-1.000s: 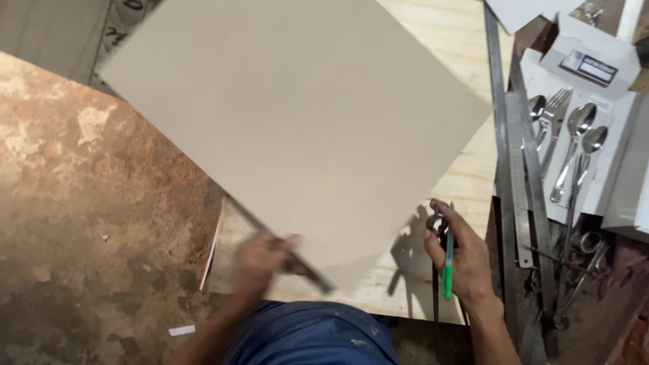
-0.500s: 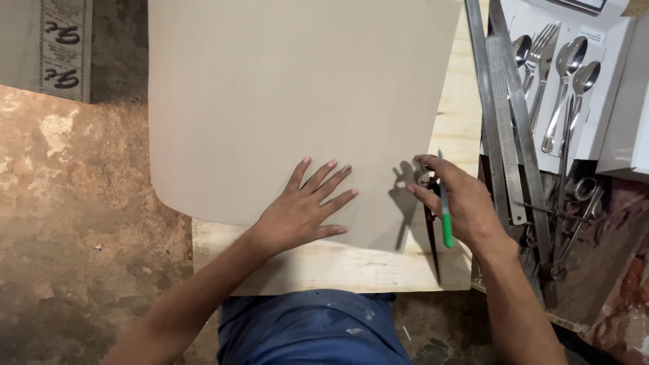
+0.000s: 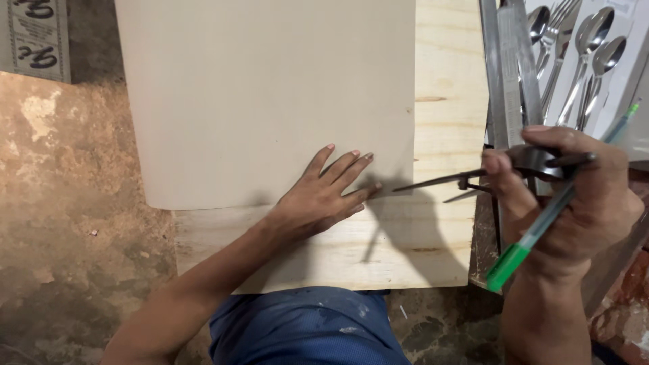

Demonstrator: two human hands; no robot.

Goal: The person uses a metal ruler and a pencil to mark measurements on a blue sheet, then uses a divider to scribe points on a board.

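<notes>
Large pale grey sheet of thin board [image 3: 270, 94] is pinned flat on pale plywood worktop [image 3: 446, 81] by left hand [image 3: 324, 196], fingers spread wide. Dark metal dividers [image 3: 466, 179] and green pen [image 3: 541, 226] are gripped in right hand [image 3: 574, 203]. Sheet is judged light, flexible; best gripped at edges.

Green pen [image 3: 534, 233] (beige sheet [image 3: 270, 94])
</notes>
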